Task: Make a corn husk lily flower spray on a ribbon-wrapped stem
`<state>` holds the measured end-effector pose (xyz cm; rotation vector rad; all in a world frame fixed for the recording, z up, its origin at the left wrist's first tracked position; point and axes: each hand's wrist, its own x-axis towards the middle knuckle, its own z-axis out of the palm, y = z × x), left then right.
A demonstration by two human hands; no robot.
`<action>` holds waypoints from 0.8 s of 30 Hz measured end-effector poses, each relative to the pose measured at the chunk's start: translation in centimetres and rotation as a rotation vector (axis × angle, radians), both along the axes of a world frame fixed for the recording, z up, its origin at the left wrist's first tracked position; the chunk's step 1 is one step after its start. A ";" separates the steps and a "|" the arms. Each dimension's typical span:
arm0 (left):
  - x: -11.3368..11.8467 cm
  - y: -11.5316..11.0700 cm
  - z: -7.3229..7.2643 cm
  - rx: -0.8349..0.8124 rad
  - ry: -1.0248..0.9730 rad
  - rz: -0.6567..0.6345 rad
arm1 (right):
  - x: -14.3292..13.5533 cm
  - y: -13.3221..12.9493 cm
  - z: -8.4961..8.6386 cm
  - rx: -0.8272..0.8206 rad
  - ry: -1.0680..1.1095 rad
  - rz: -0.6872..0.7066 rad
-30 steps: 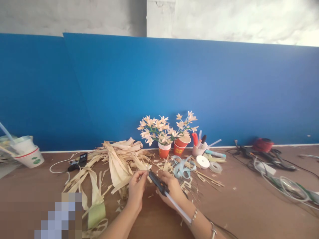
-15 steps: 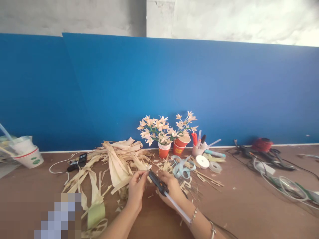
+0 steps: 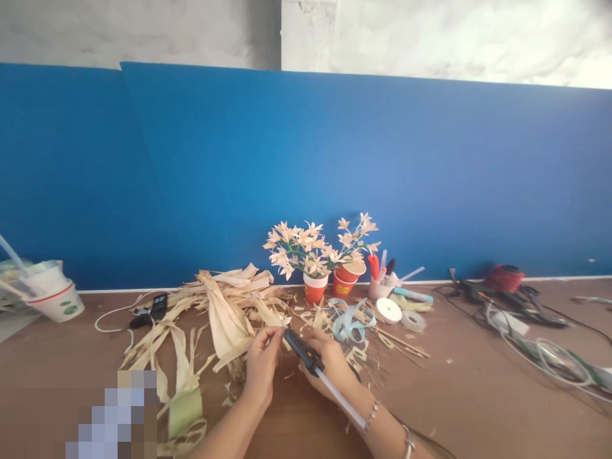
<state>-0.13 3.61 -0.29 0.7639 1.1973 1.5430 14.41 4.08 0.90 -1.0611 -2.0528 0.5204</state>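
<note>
My right hand (image 3: pixel 327 360) is wrapped round a black hot glue gun (image 3: pixel 302 350), with a long whitish glue stick (image 3: pixel 342 400) poking out of its back end. The gun's nozzle points up and left, close to the fingertips of my left hand (image 3: pixel 264 363). Those fingertips are pinched on a small pale flower (image 3: pixel 285 321), whose petals show just above them; its lower part is hidden. Dried corn husks (image 3: pixel 227 312) lie heaped beside and behind my left hand. Past both hands, pale husk flowers (image 3: pixel 301 245) on green stems stand in a red paper cup (image 3: pixel 315 290).
Right of the flowers are a second red cup (image 3: pixel 345 280), a pink cup of tools (image 3: pixel 381 288), a white tape roll (image 3: pixel 388 310) and blue ribbon (image 3: pixel 351 322). Cables (image 3: pixel 540 357) sprawl at the right. A white paper cup (image 3: pixel 60 303) stands far left. A blue partition (image 3: pixel 215 172) rises behind.
</note>
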 end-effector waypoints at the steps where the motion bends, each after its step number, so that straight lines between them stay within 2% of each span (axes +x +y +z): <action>1: 0.0 0.0 0.0 -0.003 -0.005 -0.011 | 0.0 0.0 0.0 0.000 -0.003 -0.004; 16: -0.1 0.1 -0.2 -0.005 -0.058 -0.042 | 0.1 0.1 0.0 0.013 -0.019 -0.017; 24: 0.0 -0.2 0.2 -0.010 -0.052 -0.032 | 0.0 -0.1 0.3 0.013 -0.031 -0.015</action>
